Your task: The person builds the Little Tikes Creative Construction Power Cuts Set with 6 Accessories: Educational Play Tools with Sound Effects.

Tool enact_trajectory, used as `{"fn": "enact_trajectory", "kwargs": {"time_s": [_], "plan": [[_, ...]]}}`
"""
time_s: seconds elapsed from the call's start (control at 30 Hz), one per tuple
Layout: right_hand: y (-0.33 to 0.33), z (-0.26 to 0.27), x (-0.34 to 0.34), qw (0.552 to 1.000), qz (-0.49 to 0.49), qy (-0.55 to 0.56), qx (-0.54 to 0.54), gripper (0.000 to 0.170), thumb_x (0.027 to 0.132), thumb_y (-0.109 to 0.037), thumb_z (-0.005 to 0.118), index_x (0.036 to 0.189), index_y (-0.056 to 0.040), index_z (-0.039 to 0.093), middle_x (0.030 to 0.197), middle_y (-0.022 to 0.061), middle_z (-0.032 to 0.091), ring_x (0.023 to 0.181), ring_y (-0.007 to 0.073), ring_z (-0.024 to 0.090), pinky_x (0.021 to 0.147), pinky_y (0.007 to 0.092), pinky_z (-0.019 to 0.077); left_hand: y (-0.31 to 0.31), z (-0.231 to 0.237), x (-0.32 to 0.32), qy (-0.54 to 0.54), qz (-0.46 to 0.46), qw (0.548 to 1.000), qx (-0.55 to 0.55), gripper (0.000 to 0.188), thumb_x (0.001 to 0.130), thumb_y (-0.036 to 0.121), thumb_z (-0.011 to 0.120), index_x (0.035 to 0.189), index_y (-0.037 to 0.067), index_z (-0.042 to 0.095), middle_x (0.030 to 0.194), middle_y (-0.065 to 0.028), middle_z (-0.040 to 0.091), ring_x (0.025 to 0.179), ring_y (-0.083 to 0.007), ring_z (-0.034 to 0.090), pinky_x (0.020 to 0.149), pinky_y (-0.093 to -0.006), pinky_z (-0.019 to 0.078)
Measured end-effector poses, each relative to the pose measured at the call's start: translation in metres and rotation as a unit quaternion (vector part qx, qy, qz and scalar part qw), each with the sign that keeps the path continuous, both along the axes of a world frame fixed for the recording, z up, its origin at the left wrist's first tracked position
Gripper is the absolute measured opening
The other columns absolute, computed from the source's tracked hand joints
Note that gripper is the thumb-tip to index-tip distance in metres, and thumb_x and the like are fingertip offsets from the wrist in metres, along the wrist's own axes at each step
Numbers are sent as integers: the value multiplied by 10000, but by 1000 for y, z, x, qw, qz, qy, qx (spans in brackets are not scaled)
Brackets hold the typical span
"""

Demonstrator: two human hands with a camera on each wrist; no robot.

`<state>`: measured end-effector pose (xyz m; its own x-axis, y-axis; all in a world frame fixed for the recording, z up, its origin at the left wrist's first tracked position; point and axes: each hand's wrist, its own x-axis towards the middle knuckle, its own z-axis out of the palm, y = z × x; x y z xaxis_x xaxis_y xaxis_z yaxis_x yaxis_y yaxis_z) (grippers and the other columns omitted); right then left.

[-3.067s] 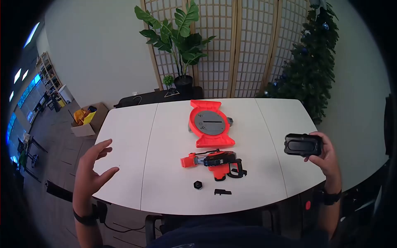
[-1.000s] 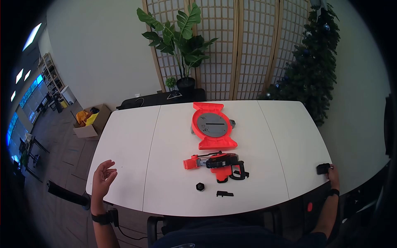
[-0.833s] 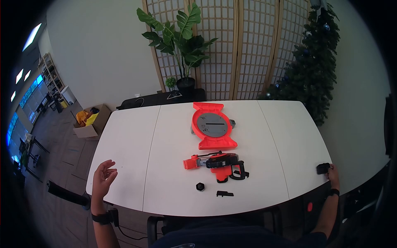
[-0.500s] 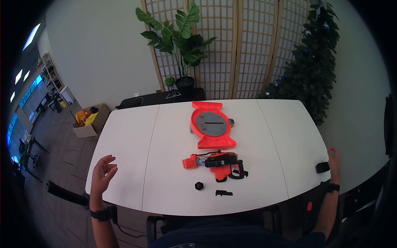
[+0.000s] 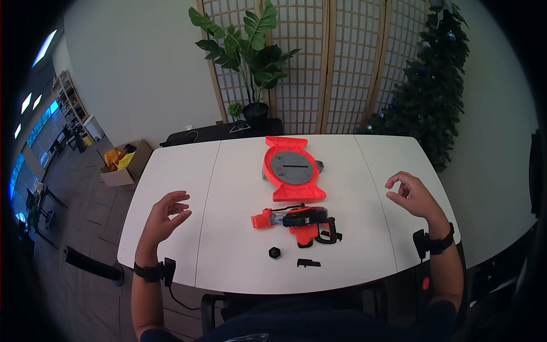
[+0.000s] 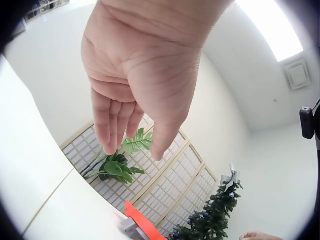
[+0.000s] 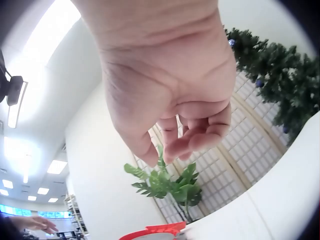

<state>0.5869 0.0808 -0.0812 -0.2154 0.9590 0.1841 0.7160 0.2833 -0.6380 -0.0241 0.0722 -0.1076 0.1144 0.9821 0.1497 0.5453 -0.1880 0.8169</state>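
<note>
Over the left part of the table, my left hand (image 5: 165,216) is held with relaxed fingers and nothing in it; the left wrist view shows its palm (image 6: 145,75). My right hand (image 5: 413,196) hovers over the right part, fingers loosely curled and holding nothing. Between the hands lies a red and black miter saw head (image 5: 305,219) on its side, its black D-shaped handle to the right. Behind it sits the red saw base (image 5: 299,192) with a slotted grey turntable (image 5: 292,168). Nearer the front are a black hexagonal knob (image 5: 274,252) and a flat black bracket-like piece (image 5: 308,263).
The white table (image 5: 239,273) has a curved front edge, with a chair (image 5: 209,310) before it. A cardboard box (image 5: 130,165) stands on the floor at left. Behind are a potted plant (image 5: 255,111), a folding screen (image 5: 353,68) and a decorated tree (image 5: 421,97).
My right hand has let go of a boxy black block at the right table edge and moved inward; the forearm now covers that spot. My left hand has moved rightward and farther over the table.
</note>
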Motion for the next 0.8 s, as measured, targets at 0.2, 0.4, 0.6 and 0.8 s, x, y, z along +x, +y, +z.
{"fn": "enact_trajectory", "kwargs": {"time_s": [0.2,0.4,0.6,0.8], "plan": [[7,10,-64,988,118,-68,-75,335,872,-319,777,1053,-64,656,1042,69,668,826,154,679,689,266,547,19,0,30,29,-39,999,-8,507,891,150,771,1329,4,559,1236,-153,679,1091,-239,683,994,-355,535],[14,-12,-95,968,213,-120,-50,502,867,-418,765,1203,-76,616,1201,84,626,1072,204,644,749,317,563,33,-6,54,64,-89,994,-15,508,893,173,775,1327,13,564,1232,-138,682,1086,-241,689,987,-359,546],[21,-29,-114,956,247,-141,-66,604,851,-409,770,1315,-88,556,1348,95,564,1198,250,593,919,364,532,42,-10,71,125,-118,985,-17,526,884,238,786,1317,26,575,1231,-127,685,1090,-244,689,974,-355,554],[25,-50,-127,957,243,-141,-70,650,843,-331,767,1395,-109,504,1385,85,559,1230,282,582,977,394,514,46,-11,81,128,-131,983,-14,516,883,255,787,1305,39,583,1226,-125,688,1092,-249,690,953,-352,562]]}}
